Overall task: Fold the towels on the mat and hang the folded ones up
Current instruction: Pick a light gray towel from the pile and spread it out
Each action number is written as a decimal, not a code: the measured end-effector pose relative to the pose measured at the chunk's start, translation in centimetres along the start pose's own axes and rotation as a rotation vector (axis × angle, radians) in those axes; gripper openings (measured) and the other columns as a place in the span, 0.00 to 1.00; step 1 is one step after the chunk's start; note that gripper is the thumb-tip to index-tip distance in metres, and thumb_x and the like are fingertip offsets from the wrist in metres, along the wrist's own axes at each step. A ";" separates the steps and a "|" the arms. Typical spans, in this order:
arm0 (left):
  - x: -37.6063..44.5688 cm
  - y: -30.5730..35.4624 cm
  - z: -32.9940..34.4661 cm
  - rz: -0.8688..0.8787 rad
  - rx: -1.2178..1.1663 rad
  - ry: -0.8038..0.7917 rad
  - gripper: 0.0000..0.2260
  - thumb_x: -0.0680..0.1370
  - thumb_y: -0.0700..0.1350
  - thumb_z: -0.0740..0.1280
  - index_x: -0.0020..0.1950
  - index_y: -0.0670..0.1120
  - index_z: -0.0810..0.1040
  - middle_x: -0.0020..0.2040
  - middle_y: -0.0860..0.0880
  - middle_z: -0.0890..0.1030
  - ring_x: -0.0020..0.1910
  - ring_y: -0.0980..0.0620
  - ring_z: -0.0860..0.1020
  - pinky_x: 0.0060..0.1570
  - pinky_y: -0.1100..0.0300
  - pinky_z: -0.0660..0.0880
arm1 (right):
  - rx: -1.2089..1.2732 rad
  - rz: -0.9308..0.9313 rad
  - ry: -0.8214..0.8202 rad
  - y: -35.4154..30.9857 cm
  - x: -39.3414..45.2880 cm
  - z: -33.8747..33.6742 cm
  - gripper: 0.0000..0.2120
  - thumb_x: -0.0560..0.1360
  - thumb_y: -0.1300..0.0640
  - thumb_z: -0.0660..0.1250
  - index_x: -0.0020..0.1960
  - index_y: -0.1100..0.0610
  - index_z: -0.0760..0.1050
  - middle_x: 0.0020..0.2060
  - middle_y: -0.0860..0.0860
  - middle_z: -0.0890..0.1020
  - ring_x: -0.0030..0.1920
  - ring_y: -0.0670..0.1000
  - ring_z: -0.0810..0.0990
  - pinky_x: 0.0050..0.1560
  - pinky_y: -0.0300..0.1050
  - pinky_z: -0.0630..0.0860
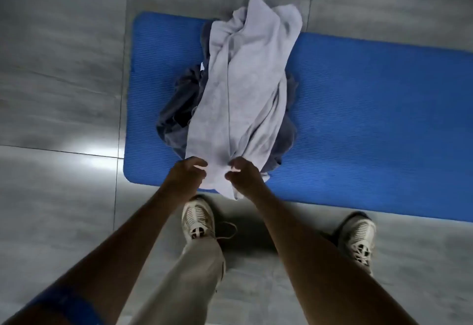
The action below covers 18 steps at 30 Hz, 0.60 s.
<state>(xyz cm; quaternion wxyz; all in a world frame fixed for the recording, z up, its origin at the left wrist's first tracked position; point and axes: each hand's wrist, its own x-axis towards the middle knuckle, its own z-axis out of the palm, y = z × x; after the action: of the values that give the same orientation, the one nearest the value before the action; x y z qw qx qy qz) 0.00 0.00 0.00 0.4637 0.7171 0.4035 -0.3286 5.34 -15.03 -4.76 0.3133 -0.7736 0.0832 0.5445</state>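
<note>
Both the left hand (188,175) and right hand (243,175) pinch the near edge of a pale grey terry towel (243,94), draped over dark grey towels (179,109) on the ribbed blue foam mat (371,120).

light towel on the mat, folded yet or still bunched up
Not folded: the light towel lies crumpled and creased over a dark towel, while the left hand and right hand pinch its near edge.
</note>
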 end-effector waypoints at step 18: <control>-12.2 6.0 -0.3 0.092 0.042 -0.094 0.11 0.77 0.40 0.62 0.55 0.53 0.77 0.49 0.48 0.81 0.30 0.58 0.73 0.30 0.64 0.67 | 0.296 0.107 0.028 -4.8 -12.9 -6.3 0.05 0.78 0.55 0.66 0.49 0.57 0.73 0.35 0.49 0.74 0.31 0.45 0.71 0.25 0.37 0.68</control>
<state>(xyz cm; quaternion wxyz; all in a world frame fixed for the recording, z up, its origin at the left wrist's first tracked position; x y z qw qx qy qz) -0.30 -4.56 12.78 0.4816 0.7284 0.3407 -0.3485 7.54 -17.61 10.03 0.3933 -0.7208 0.2080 0.5315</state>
